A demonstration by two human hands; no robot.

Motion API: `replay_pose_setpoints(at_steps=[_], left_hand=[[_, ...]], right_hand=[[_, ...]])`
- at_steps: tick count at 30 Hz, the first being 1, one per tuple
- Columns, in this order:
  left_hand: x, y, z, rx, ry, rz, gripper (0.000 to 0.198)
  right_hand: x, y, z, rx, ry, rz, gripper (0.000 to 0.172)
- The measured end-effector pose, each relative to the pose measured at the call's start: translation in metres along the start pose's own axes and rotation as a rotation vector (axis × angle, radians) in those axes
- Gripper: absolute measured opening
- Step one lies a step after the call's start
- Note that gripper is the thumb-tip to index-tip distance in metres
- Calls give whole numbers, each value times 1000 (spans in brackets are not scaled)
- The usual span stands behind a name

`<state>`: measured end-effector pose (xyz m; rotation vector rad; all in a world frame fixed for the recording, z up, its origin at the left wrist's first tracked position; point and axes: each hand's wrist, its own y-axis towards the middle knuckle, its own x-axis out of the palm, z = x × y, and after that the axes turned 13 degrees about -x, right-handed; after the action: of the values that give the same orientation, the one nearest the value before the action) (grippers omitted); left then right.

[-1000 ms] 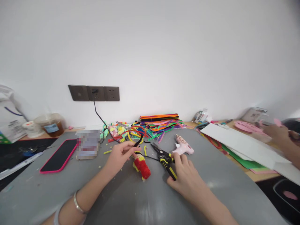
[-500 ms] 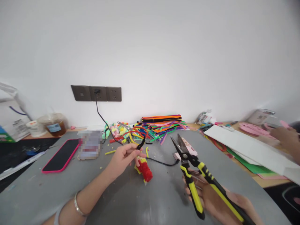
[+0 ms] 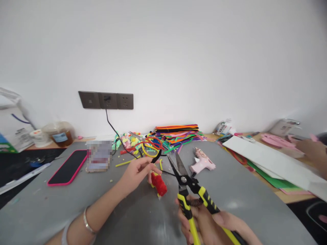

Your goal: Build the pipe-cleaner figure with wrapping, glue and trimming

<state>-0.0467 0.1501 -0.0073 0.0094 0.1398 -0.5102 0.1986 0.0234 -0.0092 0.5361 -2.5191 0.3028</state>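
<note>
My left hand (image 3: 139, 174) is closed, thumb and fingertips pinching a short black pipe cleaner (image 3: 156, 156) that bends upward. Under those fingers is a fuzzy red and yellow piece (image 3: 159, 185), its top partly hidden; whether the lower fingers grip it I cannot tell. Wrapped around black and yellow handles, my right hand (image 3: 204, 217) holds a pair of wire-cutting shears (image 3: 184, 180). Their blades are apart and point up and away, just right of the black pipe cleaner, not touching it.
Behind lie bundled pipe cleaners (image 3: 178, 132) and pompoms (image 3: 126, 141). A pink glue gun (image 3: 203, 161) rests right of the shears. A phone (image 3: 68, 168) and a drink cup (image 3: 60, 134) are left. White sheets (image 3: 265, 160) and another person's hand (image 3: 313, 151) are right.
The shears in my right hand have moved left, bringing their blades close to the black pipe cleaner and uncovering the pink glue gun. My left hand keeps its pinch, nearly still.
</note>
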Motion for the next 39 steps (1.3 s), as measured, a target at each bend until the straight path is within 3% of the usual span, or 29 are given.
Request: replay_pose_setpoints(at_steps=[10,24,32,39], left_hand=[[1,-2,-3,21,104,-34,45],[2,-4,-1,29,154,-54,38],[1,-6,1,259,435,-41,38],[1,-6,1,256,429,-61,33]], right_hand=[[9,8,4,-9,-2,35,71],[-2,8,7,-14,22,20,68],[-25,16,21,-32,58,-18,67],[-1,13,19,-161,69,65,54]])
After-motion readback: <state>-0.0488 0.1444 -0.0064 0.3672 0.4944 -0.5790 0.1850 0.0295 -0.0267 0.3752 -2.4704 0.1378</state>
